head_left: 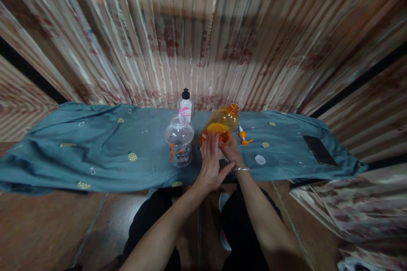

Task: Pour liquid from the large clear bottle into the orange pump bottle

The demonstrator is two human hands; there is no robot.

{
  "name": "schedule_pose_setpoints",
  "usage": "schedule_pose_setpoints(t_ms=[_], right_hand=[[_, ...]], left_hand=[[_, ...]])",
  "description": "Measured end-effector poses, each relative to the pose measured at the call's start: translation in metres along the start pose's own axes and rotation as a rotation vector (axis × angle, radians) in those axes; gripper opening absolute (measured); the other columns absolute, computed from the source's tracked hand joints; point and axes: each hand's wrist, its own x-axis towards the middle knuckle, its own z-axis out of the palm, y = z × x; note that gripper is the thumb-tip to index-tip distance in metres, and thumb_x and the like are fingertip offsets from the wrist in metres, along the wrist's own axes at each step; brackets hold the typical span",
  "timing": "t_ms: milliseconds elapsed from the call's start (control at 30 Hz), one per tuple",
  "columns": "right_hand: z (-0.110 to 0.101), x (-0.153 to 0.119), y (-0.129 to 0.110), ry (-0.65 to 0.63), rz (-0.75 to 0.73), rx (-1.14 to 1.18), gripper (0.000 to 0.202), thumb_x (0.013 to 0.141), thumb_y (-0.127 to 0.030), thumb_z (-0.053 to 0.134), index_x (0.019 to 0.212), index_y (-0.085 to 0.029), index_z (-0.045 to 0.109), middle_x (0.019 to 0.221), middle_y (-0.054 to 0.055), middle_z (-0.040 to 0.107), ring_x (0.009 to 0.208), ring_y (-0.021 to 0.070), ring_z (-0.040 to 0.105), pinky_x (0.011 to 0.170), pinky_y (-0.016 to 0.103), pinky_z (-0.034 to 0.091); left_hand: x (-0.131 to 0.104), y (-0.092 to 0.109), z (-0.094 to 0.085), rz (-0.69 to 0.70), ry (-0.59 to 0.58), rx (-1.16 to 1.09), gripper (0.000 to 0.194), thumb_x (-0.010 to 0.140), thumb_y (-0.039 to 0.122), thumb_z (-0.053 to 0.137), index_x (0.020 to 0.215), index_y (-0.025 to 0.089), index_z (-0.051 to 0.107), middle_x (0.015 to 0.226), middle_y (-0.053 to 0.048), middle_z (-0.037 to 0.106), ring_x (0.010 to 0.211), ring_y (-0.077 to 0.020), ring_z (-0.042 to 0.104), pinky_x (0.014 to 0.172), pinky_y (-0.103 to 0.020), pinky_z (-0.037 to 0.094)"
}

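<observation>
A see-through orange plastic bottle (227,117) is tilted on the cloth, its open neck pointing up and away to the right. My left hand (208,163) lies against its near side, fingers stretched out together and thumb spread apart. Close beside it, my right hand (231,147) has its fingers curled on the bottle's near end, with a silver bangle at the wrist. Both hands partly hide that end of the bottle. An orange pump top (243,135) with a white stem lies just right of the bottle.
A clear uncapped plastic jar (179,142) stands left of my hands. Behind it is a black-capped bottle (185,108) with a pink label. A white disc (260,159) and a dark phone (319,150) lie rightward on the green cloth (104,148). Pleated curtains (190,42) hang behind.
</observation>
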Motion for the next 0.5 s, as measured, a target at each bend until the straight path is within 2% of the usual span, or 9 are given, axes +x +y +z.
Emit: schedule_pose_setpoints(t_ms=[100,200,300,400,500], right_hand=[[0.003,-0.006,0.0,0.024,-0.003,-0.027,0.046,0.072,-0.046,0.075,0.107,-0.02,0.063,0.11,0.01,0.076,0.1,0.0256,0.073,0.094,0.042,0.058],[0.008,-0.011,0.002,0.032,0.005,-0.046,0.048,0.069,-0.047,0.077,0.106,-0.021,0.061,0.109,0.01,0.076,0.1,0.027,0.073,0.093,0.044,0.057],[0.012,-0.014,0.002,0.008,0.012,-0.054,0.053,0.067,-0.046,0.081,0.109,-0.022,0.059,0.107,0.009,0.077,0.099,0.0272,0.073,0.092,0.043,0.058],[0.014,-0.017,0.0,-0.013,0.026,-0.106,0.055,0.068,-0.044,0.082,0.113,-0.022,0.058,0.111,0.01,0.077,0.103,0.0279,0.072,0.092,0.043,0.058],[0.016,-0.019,-0.001,-0.012,0.064,-0.164,0.064,0.067,-0.043,0.085,0.119,-0.022,0.056,0.116,0.011,0.076,0.107,0.0289,0.072,0.093,0.044,0.057]], left_hand=[[-0.004,0.01,-0.018,0.064,-0.018,0.048,0.089,0.091,0.036,0.065,0.161,0.025,0.01,0.158,-0.021,0.039,0.15,-0.0361,0.034,0.119,-0.061,0.032],[-0.002,0.023,-0.042,0.1,-0.01,0.093,0.076,0.093,0.03,0.063,0.156,0.023,0.022,0.147,-0.02,0.049,0.139,-0.0334,0.046,0.113,-0.055,0.04],[-0.005,0.039,-0.067,0.112,0.016,0.122,0.065,0.092,0.024,0.064,0.149,0.023,0.034,0.136,-0.016,0.056,0.13,-0.0288,0.053,0.11,-0.049,0.043],[-0.017,0.053,-0.091,0.076,0.069,0.131,0.057,0.089,0.023,0.069,0.14,0.024,0.045,0.126,-0.011,0.061,0.12,-0.0251,0.057,0.105,-0.044,0.046],[-0.033,0.05,-0.11,-0.064,0.174,0.131,0.051,0.086,0.024,0.072,0.133,0.027,0.051,0.122,-0.008,0.061,0.117,-0.0244,0.059,0.104,-0.043,0.047]])
